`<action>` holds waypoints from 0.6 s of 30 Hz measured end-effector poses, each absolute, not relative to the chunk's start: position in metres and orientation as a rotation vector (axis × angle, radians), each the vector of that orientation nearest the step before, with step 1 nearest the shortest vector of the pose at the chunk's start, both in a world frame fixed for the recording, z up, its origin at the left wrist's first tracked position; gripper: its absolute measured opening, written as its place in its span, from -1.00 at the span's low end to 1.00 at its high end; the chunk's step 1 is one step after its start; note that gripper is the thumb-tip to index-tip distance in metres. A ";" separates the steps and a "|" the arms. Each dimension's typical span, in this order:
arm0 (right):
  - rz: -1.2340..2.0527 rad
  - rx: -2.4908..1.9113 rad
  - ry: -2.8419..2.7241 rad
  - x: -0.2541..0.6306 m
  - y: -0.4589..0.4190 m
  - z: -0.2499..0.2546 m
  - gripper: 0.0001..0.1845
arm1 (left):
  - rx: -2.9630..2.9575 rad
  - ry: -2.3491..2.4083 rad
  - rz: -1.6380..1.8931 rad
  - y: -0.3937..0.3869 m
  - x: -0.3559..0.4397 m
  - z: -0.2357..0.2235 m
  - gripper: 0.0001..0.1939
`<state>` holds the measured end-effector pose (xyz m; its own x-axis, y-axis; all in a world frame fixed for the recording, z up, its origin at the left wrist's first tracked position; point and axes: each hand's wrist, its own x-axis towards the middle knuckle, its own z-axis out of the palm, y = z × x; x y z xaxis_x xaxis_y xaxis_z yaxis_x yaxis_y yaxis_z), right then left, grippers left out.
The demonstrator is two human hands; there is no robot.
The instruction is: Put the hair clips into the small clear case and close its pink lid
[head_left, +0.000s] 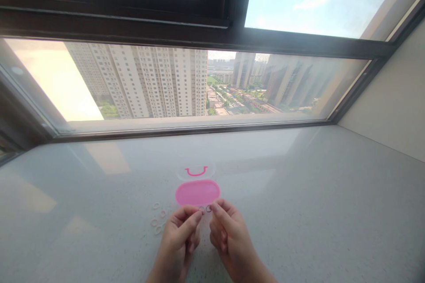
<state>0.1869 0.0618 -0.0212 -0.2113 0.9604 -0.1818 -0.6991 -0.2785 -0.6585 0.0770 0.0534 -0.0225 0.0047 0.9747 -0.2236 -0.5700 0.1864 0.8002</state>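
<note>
Grey-toned and small, one ring sits pinched at the thumb and forefinger of the left hand; the right hand has its fingertips closed on a dark ring just beside it. Left of the hands, several pale rings lie scattered. Just beyond the fingertips is an oval pink box, and on its far side a clear lid with a curved pink handle. All these stand on a white speckled windowsill, with a dark-framed window along the far edge and tall buildings outside.
</note>
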 end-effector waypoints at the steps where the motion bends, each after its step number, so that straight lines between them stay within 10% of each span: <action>1: 1.768 -0.680 -0.537 0.187 0.062 -0.021 -0.73 | 0.581 0.893 1.320 0.054 0.077 -0.023 -0.83; 18: 1.783 -0.708 -0.617 0.185 0.063 -0.024 -0.66 | 0.568 0.910 1.321 0.053 0.077 -0.027 -0.78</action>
